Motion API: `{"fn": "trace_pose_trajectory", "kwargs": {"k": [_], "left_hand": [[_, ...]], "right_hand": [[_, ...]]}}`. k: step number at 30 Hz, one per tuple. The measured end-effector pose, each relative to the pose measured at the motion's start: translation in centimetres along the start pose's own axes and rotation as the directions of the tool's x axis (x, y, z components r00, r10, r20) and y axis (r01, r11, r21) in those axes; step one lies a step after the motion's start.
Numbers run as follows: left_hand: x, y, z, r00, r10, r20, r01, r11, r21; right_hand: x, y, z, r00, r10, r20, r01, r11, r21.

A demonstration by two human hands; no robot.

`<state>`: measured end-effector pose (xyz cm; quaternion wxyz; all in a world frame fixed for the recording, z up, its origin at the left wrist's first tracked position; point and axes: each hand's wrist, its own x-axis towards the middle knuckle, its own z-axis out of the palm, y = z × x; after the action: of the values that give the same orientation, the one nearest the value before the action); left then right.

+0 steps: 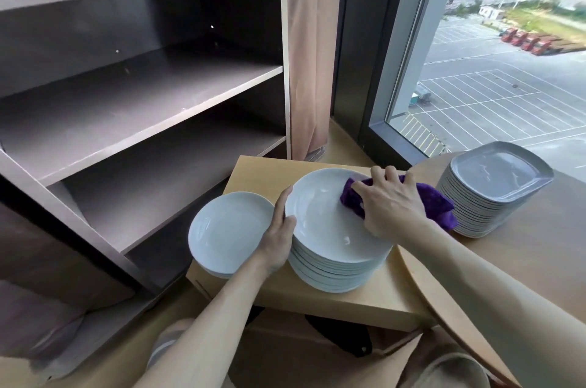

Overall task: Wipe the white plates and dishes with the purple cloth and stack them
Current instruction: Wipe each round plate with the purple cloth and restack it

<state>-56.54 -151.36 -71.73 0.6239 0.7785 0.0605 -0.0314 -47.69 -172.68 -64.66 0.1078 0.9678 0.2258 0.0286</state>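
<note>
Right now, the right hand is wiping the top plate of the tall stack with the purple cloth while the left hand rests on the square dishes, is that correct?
Not quite. The left hand holds the rim of that same top plate; the square dishes stand apart, untouched. The right hand does wipe with the purple cloth, as the head view shows.

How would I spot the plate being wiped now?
Find the low pale wooden table by the dark shelf unit. There, take the taller stack of round white plates, right of a shorter stack. Only its top plate has the left hand gripping its rim and the right hand holding a purple cloth on it.
</note>
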Motion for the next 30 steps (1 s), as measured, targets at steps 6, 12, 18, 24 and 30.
{"fn": "trace_pose_trajectory", "kwargs": {"k": [6,12,18,24,30], "left_hand": [[-0.1,-0.1,0.2,0.999,0.012,-0.046,-0.013,1.0,-0.008],[-0.2,0.0,0.4,0.998,0.01,-0.056,-0.01,1.0,0.002],[-0.1,0.1,0.7,0.998,-0.001,-0.064,-0.005,0.996,-0.092],[0.1,0.4,0.9,0.994,-0.013,-0.105,-0.009,0.978,-0.21],[-0.4,0.7,0.5,0.999,0.038,-0.036,-0.043,0.984,-0.173]], "right_hand": [[-3.4,-0.2,-0.7,0.998,-0.025,0.053,0.017,0.988,0.155],[-4.8,-2.7,-1.2,0.987,-0.147,0.061,0.116,0.928,0.355],[-3.0,-4.8,-1.4,0.976,-0.192,0.103,0.115,0.854,0.507],[-1.2,-7.0,-0.2,0.994,-0.098,-0.039,0.103,0.831,0.547],[1.1,-7.4,0.9,0.99,-0.007,-0.138,0.072,0.88,0.469]]}}
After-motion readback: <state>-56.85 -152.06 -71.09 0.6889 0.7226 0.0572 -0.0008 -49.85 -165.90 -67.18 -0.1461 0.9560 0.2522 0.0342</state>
